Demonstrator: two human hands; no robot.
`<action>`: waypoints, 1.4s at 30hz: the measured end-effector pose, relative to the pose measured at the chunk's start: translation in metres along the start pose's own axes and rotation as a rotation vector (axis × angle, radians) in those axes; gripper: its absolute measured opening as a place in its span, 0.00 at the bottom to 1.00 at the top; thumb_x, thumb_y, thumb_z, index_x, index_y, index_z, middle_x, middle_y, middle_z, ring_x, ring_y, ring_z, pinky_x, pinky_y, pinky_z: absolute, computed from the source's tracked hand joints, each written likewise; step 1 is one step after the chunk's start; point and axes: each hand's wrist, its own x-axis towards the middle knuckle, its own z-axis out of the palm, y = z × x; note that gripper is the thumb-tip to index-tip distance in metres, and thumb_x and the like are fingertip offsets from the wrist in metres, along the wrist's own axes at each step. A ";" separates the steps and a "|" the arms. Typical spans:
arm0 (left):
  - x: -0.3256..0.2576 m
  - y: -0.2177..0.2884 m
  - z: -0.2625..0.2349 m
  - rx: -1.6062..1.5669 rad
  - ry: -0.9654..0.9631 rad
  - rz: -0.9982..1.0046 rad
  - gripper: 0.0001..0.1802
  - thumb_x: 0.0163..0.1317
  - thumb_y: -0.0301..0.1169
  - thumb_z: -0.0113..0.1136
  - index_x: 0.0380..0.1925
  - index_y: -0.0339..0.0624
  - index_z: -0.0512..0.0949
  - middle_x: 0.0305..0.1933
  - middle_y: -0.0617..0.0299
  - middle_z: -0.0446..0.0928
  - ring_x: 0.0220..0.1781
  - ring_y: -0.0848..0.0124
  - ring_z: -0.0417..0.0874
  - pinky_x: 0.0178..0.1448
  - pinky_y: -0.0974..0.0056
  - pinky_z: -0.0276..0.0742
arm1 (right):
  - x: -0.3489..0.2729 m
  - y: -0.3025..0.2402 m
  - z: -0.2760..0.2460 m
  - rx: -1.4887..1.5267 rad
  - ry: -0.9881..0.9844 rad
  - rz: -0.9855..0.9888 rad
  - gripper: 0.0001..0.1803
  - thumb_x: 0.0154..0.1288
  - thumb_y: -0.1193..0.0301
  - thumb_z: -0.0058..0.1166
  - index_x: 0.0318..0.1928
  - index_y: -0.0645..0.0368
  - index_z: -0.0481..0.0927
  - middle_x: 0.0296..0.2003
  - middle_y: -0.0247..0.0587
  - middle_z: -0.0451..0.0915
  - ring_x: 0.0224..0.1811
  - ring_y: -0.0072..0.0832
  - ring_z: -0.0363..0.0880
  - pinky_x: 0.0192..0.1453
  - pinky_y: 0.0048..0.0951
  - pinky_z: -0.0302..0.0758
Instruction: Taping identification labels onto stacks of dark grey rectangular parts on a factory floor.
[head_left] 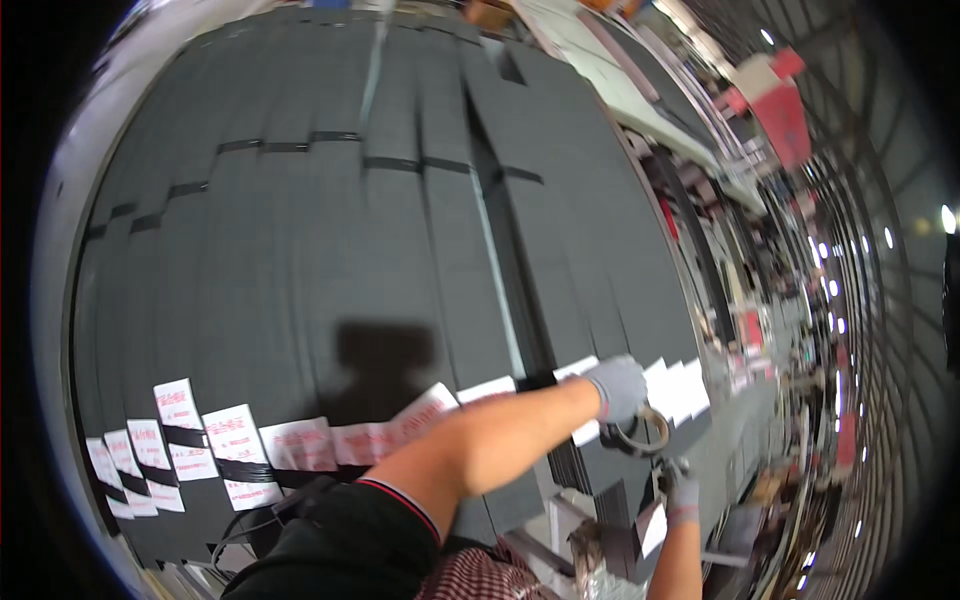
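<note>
Stretched to the right across the stacked dark grey panels (pixel 300 260), my left hand (pixel 616 388) wears a grey glove. It appears closed at the upper edge of a tape roll (pixel 655 432) with black tape and a pale core; its fingertips are mostly hidden. Just below the roll, my right hand (pixel 680 488), also gloved, has its fingers bent together, and what they hold is too small to tell. White paper labels (pixel 675 390) lie on the panel ends beside my left hand. Another white paper (pixel 652 530) shows beside my right wrist.
More labels with red print (pixel 235 440) run along the near panel ends, several crossed by black tape. A dark gap (pixel 510 250) splits the panels. Metal framing (pixel 565 525) and clear plastic wrap (pixel 600 580) sit below. Machinery with a red part (pixel 780 115) stands at the right.
</note>
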 end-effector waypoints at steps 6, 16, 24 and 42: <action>0.003 0.009 -0.010 -0.064 -0.056 -0.059 0.16 0.61 0.43 0.56 0.35 0.42 0.84 0.43 0.59 0.82 0.53 0.63 0.77 0.65 0.58 0.65 | 0.000 -0.017 -0.003 -0.007 0.041 0.142 0.09 0.63 0.66 0.56 0.36 0.59 0.79 0.26 0.35 0.79 0.23 0.22 0.75 0.24 0.23 0.65; 0.009 0.003 0.007 -0.127 -0.071 -0.118 0.14 0.59 0.40 0.56 0.36 0.46 0.85 0.46 0.58 0.82 0.57 0.62 0.76 0.71 0.57 0.59 | 0.018 -0.016 -0.010 0.192 0.018 0.463 0.09 0.64 0.64 0.48 0.40 0.52 0.76 0.34 0.38 0.81 0.33 0.37 0.77 0.35 0.43 0.70; 0.008 0.002 0.004 -0.092 -0.091 -0.133 0.15 0.60 0.42 0.55 0.36 0.46 0.86 0.46 0.58 0.82 0.58 0.63 0.76 0.72 0.57 0.58 | 0.025 -0.030 -0.008 0.248 -0.072 0.566 0.06 0.61 0.64 0.49 0.33 0.48 0.78 0.28 0.36 0.80 0.28 0.35 0.74 0.35 0.44 0.69; 0.002 0.007 -0.009 -0.085 -0.140 -0.107 0.13 0.53 0.34 0.56 0.32 0.43 0.87 0.41 0.52 0.84 0.47 0.59 0.82 0.53 0.59 0.74 | 0.023 -0.018 -0.003 0.627 0.011 0.610 0.13 0.66 0.75 0.44 0.47 0.58 0.79 0.41 0.44 0.82 0.46 0.37 0.78 0.54 0.33 0.75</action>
